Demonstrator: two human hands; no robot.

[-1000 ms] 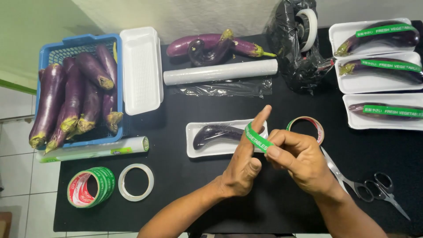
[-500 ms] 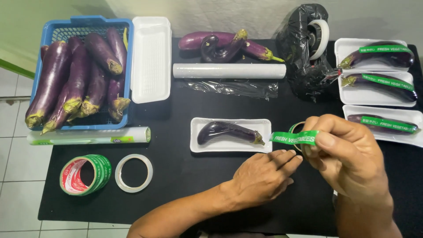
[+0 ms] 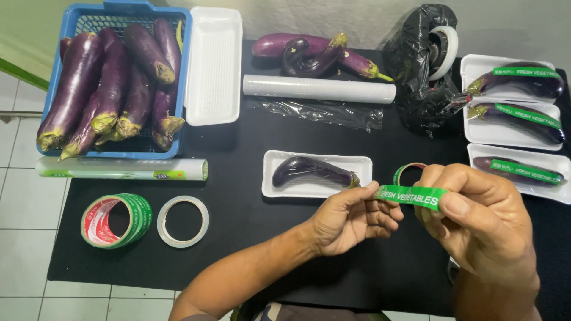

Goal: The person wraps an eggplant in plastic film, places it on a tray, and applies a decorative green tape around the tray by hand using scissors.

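a strip of green printed tape [image 3: 411, 197] is stretched level between the left hand [image 3: 351, 217] and right hand [image 3: 476, 220], each pinching one end, just in front of the wrapped purple eggplant in its white foam tray [image 3: 317, 173], apparently kept taut so the sticky strip cannot fold.

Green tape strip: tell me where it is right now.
In the head view, the green tape strip is stretched between the left hand and the right hand, just in front of the white tray holding one eggplant, right of centre on the black table.
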